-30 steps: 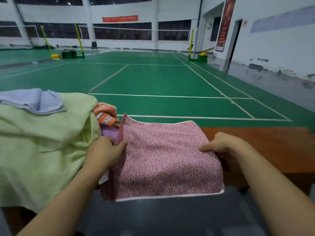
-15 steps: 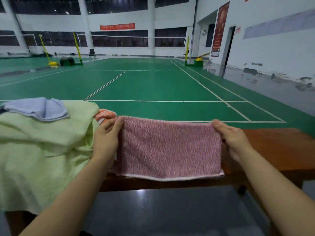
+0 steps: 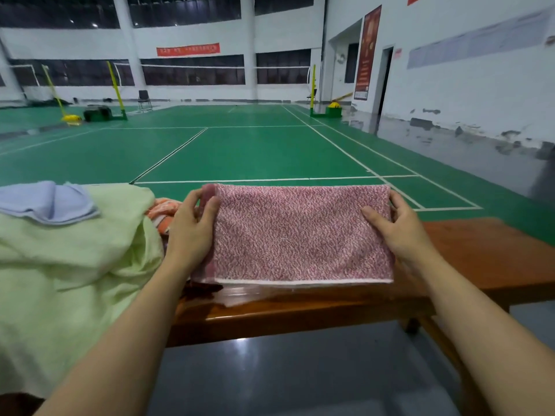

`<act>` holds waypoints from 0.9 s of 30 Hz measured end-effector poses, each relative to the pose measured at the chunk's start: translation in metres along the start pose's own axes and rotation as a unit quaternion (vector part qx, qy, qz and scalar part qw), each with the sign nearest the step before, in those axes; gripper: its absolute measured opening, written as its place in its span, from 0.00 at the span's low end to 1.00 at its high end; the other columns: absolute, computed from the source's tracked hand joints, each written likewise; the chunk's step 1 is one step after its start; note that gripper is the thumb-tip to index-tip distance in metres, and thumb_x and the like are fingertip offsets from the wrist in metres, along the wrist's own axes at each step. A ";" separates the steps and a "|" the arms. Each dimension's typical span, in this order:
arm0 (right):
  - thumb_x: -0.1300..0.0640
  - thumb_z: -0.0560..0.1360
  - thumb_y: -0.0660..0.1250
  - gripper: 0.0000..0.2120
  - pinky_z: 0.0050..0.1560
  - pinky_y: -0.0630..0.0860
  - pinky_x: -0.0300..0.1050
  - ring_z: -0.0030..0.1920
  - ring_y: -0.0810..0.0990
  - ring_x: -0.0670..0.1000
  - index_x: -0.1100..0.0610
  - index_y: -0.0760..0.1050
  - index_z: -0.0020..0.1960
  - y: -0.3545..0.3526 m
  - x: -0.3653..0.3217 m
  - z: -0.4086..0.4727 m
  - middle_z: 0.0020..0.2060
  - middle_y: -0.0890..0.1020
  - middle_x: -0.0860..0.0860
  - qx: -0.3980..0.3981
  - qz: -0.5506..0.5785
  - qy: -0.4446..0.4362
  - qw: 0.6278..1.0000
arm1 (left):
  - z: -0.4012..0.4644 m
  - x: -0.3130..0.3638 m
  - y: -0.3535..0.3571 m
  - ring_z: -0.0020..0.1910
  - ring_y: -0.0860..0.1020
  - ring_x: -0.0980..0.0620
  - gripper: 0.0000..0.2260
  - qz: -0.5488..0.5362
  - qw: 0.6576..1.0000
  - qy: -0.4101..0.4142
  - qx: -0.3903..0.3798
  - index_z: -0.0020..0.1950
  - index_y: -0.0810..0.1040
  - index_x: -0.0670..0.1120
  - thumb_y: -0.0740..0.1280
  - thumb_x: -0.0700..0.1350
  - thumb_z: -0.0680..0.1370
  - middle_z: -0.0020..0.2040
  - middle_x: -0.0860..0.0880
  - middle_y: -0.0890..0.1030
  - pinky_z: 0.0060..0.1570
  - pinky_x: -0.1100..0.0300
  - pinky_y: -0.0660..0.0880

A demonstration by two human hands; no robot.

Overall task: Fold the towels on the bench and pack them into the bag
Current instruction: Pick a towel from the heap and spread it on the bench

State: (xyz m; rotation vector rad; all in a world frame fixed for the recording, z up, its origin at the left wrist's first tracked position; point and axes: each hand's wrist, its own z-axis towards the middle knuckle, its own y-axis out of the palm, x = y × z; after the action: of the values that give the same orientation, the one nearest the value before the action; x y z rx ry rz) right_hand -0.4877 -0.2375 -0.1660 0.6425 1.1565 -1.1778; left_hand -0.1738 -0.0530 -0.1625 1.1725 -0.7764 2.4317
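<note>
A pink speckled towel (image 3: 297, 235), folded into a flat rectangle with a white hem along its lower edge, hangs just above the brown wooden bench (image 3: 486, 253). My left hand (image 3: 192, 226) pinches its upper left corner and my right hand (image 3: 396, 229) grips its upper right corner, stretching it flat between them. To the left lies a heap of towels: a large pale green towel (image 3: 69, 265), a light blue towel (image 3: 45, 199) on top of it, and an orange and white towel (image 3: 162, 211) partly hidden behind my left hand. No bag is in view.
The bench runs to the right with bare wood past the pink towel. Beyond it lies a green badminton court (image 3: 255, 151) with white lines. Dark glossy floor (image 3: 300, 370) lies between me and the bench.
The pink towel lay flat on the bench under my hands a second ago. Both hands have taken its top corners and lifted it, so it now hangs stretched upright.
</note>
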 end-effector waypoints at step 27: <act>0.47 0.84 0.58 0.11 0.75 0.62 0.58 0.69 0.70 0.46 0.45 0.75 0.62 0.053 0.021 -0.010 0.65 0.76 0.43 -0.171 -0.419 -0.085 0.888 | -0.065 0.034 0.072 0.49 0.80 0.46 0.14 0.338 0.901 -0.036 -0.268 0.52 0.79 0.48 0.63 0.57 0.80 0.50 0.46 0.83 0.57 0.50 0.77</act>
State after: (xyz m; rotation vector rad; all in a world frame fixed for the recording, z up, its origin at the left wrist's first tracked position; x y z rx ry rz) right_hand -0.4418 -0.2201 -0.1973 -0.2839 1.4943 -1.6415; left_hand -0.2709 -0.0691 -0.1930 0.8551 -1.9962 2.3779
